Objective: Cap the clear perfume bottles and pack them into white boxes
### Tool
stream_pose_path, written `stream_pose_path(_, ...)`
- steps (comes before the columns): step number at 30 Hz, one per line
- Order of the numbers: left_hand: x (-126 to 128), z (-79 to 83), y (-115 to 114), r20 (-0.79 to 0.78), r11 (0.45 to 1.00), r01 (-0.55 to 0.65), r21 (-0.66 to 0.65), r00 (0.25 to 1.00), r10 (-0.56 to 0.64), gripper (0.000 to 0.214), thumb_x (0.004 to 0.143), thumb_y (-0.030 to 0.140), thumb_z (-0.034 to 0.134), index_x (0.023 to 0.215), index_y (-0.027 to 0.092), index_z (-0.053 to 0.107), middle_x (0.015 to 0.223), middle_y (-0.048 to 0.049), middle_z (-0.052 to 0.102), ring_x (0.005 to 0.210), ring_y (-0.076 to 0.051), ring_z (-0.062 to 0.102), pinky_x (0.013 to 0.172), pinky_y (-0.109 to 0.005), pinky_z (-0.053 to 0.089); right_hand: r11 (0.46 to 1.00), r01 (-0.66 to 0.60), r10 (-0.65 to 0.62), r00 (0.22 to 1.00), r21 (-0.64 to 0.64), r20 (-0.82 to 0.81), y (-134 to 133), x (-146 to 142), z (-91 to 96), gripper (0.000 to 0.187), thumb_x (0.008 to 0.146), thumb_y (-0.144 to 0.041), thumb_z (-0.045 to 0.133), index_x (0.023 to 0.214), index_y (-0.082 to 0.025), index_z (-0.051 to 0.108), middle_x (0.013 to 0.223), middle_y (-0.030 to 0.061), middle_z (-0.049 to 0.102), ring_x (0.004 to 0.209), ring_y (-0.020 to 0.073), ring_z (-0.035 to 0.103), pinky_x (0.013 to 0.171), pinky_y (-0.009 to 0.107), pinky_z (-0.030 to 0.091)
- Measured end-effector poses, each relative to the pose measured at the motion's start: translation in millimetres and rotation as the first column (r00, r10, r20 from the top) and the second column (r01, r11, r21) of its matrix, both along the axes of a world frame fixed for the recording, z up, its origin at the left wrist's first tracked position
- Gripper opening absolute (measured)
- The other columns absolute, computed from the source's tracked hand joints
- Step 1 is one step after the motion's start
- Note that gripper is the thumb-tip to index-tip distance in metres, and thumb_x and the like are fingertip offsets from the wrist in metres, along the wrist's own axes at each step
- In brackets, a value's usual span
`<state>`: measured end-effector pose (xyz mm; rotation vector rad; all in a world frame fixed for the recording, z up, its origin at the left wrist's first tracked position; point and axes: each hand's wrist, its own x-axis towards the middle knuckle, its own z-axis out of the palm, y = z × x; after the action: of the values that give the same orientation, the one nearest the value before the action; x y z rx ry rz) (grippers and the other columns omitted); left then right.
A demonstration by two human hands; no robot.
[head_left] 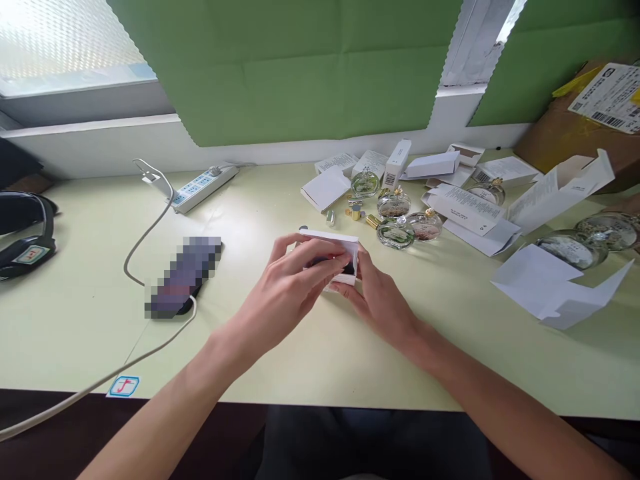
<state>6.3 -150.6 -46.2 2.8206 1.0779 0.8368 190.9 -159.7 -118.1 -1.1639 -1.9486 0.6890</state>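
Note:
A small open white box (345,277) is between my hands at the middle of the table. My right hand (383,300) grips it from the right, thumb along the near side and fingers round the far side. Over its opening lies my left hand (295,273), fingers bent together with the tips at the inside edge. The inside looks dark, and what lies between the left fingertips is hidden. Just beyond are a gold cap (355,212) and several round glass perfume bottles, among them a greenish one (395,233) and a pinkish one (424,225).
White cartons (326,188) and opened ones (565,287) lie behind and to the right, with more bottles (573,250). A brown cardboard box (560,127) stands back right. Leftward are a blurred-out phone (185,277) with a cable, a power strip (205,189) and headphones (30,247).

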Motion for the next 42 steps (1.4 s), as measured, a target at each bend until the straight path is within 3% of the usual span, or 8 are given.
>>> stream_pose_path(5,-14.9,-15.4,-4.7,0.032,0.996,-0.084,0.017,0.996,0.084,0.035,0.094,0.017,0.061,0.127,0.029,0.06,0.127,-0.0063,0.063,0.114,-0.022,0.059,0.096,-0.04,0.051,0.999,-0.006,0.006,1.0,-0.042,-0.015,0.1,1.4,2.0,0.062,0.1,-0.04,0.05,0.152,-0.024,0.019,0.13,0.0122,0.065,0.107,0.0267,0.069,0.081,0.041,0.059)
stream_pose_path(11,-14.5,-19.5,-2.1,-0.011,0.998,-0.021,0.063,1.0,0.022,0.043,0.092,0.01,0.062,0.131,0.027,0.057,0.123,-0.0071,0.064,0.123,-0.024,0.051,0.104,-0.044,0.046,0.998,-0.012,0.008,0.998,-0.069,-0.064,-1.9,0.1,2.7,0.066,0.099,-0.038,0.051,0.154,-0.028,0.017,0.136,0.01,0.061,0.109,0.0254,0.068,0.088,0.041,0.057)
stream_pose_path(16,-13.8,-19.1,-0.3,-0.009,0.994,-0.05,0.099,0.999,0.051,0.046,0.088,0.014,0.068,0.13,0.03,0.057,0.124,-0.0071,0.062,0.118,-0.025,0.054,0.104,-0.047,0.043,0.99,-0.054,0.034,0.987,-0.13,-0.154,4.9,5.0,-2.6,0.06,0.096,-0.044,0.056,0.148,-0.029,0.03,0.129,0.0085,0.065,0.107,0.0264,0.068,0.087,0.042,0.057)
stream_pose_path(20,-18.6,-40.6,4.3,0.376,0.969,-0.235,0.07,0.906,0.193,0.062,0.077,0.022,0.082,0.131,0.025,0.053,0.123,-0.0112,0.054,0.116,-0.026,0.054,0.096,-0.043,0.051,0.966,-0.189,0.13,0.944,-0.176,-0.303,15.9,17.6,-1.9,0.052,0.095,-0.038,0.059,0.141,-0.029,0.038,0.125,0.0059,0.065,0.111,0.023,0.066,0.093,0.038,0.055)
stream_pose_path(25,-8.5,-68.5,25.7,0.586,0.99,0.003,-0.143,0.806,0.083,0.055,0.078,0.021,0.079,0.124,0.027,0.049,0.118,-0.0059,0.057,0.105,-0.018,0.061,0.087,-0.035,0.057,0.967,-0.21,0.139,0.912,-0.147,-0.387,26.3,26.9,-0.7,0.049,0.092,-0.034,0.066,0.136,-0.029,0.044,0.124,0.0038,0.066,0.113,0.0203,0.065,0.097,0.036,0.053)
stream_pose_path(33,4.2,-68.0,51.1,0.517,0.999,0.042,-0.003,0.856,-0.034,0.034,0.084,0.018,0.074,0.115,0.023,0.06,0.114,-0.007,0.064,0.099,-0.016,0.064,0.083,-0.031,0.056,0.971,-0.166,0.065,0.878,-0.173,-0.475,32.4,33.3,4.9,0.058,0.086,-0.037,0.073,0.137,-0.031,0.047,0.135,0.004,0.06,0.123,0.0214,0.059,0.104,0.035,0.048)
stream_pose_path(38,5.6,-67.7,47.9,0.501,0.998,0.026,0.054,0.864,-0.049,0.028,0.086,0.015,0.071,0.112,0.023,0.065,0.118,-0.0074,0.061,0.107,-0.018,0.063,0.088,-0.033,0.056,0.929,-0.24,-0.004,0.756,-0.283,-0.655,34.2,35.6,12.9,0.037,0.101,-0.047,0.047,0.134,-0.032,0.054,0.134,0.0026,0.06,0.123,0.02,0.058,0.105,0.036,0.047)
stream_pose_path(42,6.1,-65.4,46.9,0.507,0.998,0.009,0.068,0.861,-0.042,0.025,0.089,0.015,0.068,0.111,0.024,0.066,0.119,-0.0074,0.057,0.106,-0.018,0.064,0.089,-0.035,0.057,0.924,-0.236,-0.025,0.746,-0.3,-0.665,39.1,31.5,15.4,0.029,0.098,-0.039,0.055,0.125,-0.03,0.059,0.124,0.002,0.065,0.115,0.0191,0.061,0.099,0.034,0.049)
